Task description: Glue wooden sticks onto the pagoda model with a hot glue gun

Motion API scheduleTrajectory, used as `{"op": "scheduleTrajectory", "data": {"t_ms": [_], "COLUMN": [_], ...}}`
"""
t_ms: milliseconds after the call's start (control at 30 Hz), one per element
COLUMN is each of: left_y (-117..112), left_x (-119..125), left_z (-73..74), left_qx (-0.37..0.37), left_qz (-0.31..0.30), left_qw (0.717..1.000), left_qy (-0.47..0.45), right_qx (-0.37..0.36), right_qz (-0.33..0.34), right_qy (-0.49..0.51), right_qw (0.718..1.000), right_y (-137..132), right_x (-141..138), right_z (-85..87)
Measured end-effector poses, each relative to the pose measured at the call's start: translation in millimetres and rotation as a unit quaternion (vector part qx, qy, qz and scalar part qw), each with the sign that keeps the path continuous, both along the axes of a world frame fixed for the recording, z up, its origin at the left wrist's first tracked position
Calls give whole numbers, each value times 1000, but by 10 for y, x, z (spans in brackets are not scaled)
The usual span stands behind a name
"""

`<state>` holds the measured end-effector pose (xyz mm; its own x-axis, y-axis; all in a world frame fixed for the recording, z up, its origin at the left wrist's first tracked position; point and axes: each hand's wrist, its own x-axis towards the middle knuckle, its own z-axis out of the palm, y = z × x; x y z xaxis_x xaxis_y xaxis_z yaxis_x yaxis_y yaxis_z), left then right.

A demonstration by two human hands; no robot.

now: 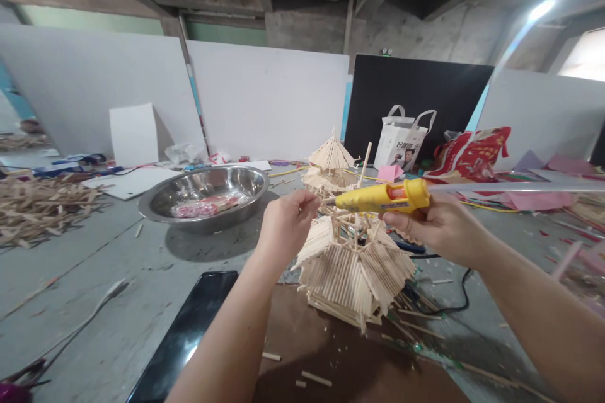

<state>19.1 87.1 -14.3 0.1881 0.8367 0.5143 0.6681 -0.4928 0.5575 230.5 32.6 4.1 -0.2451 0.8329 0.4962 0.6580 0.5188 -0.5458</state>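
Note:
In my right hand (439, 230) is a yellow hot glue gun (382, 196), its nozzle pointing left and a long clear glue stick (515, 187) sticking out of its back. My left hand (289, 220) is closed in a pinch close to the nozzle tip; whatever sits between those fingertips is too small to make out. Below both hands stands a pavilion model roof (354, 271) built of thin wooden sticks, with short posts around its top. Behind it rises a second stick-built piece with a pointed roof (332, 154), partly hidden by the glue gun.
A steel basin (208, 198) holding a red-and-clear packet stands left. A black phone (184, 334) lies at the front left, near a brown board (302, 340). Loose wooden sticks (42, 208) are heaped far left. A paper bag (401, 141) and red bag (472, 154) stand behind; a black cord (454, 308) trails right.

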Motion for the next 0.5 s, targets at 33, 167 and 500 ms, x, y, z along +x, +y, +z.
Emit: {"op": "scheduleTrajectory", "data": {"t_ms": [33, 167, 500], "left_y": [-1, -2, 0], "left_x": [0, 0, -3], "left_z": [1, 0, -8], "left_qx": [0, 1, 5], "left_qz": [3, 11, 2], "left_qw": [1000, 1000, 1000], "left_qy": [2, 6, 2], "right_qx": [-1, 0, 4], "right_qz": [-1, -14, -29], "right_qy": [-9, -25, -37], "right_qw": [1000, 1000, 999], "right_y": [3, 20, 35], "right_x": [-5, -10, -42], "right_z": [0, -15, -30]}}
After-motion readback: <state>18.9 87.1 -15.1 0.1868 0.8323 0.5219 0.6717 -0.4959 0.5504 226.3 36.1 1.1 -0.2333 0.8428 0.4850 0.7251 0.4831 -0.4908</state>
